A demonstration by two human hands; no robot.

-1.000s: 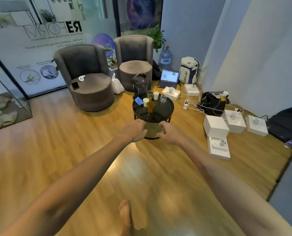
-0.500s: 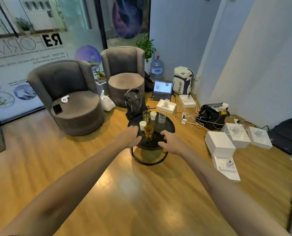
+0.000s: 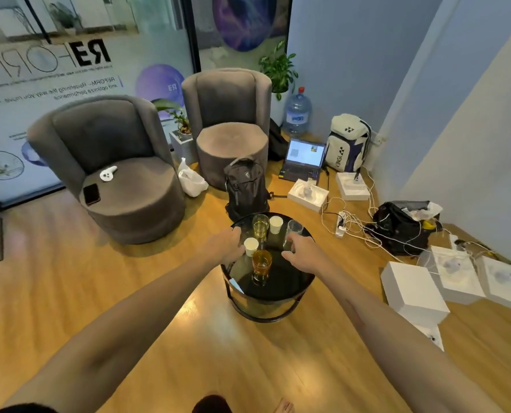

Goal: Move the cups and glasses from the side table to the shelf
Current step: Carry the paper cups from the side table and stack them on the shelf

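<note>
A round black glass side table [image 3: 281, 289] stands on the wood floor. On it are an amber glass [image 3: 262, 261], a yellow-green glass [image 3: 260, 225], a clear glass [image 3: 295, 227] and two white paper cups [image 3: 251, 246] [image 3: 276, 224]. My left hand [image 3: 224, 246] hovers over the table's left side, fingers apart, just left of the nearer white cup. My right hand [image 3: 300, 254] hovers over the right side, fingers apart, just below the clear glass. Neither hand holds anything. No shelf is in view.
A black backpack [image 3: 245, 186] leans right behind the table. Two grey armchairs [image 3: 120, 171] [image 3: 230, 129] stand at the back left. White boxes [image 3: 412, 289], a power strip with tangled cables [image 3: 342, 223], a laptop [image 3: 303, 159] and bags crowd the floor to the right.
I have come closer to the side table, which now looks larger. Both hands have advanced from its near edge to over its top, beside the cups and glasses.
</note>
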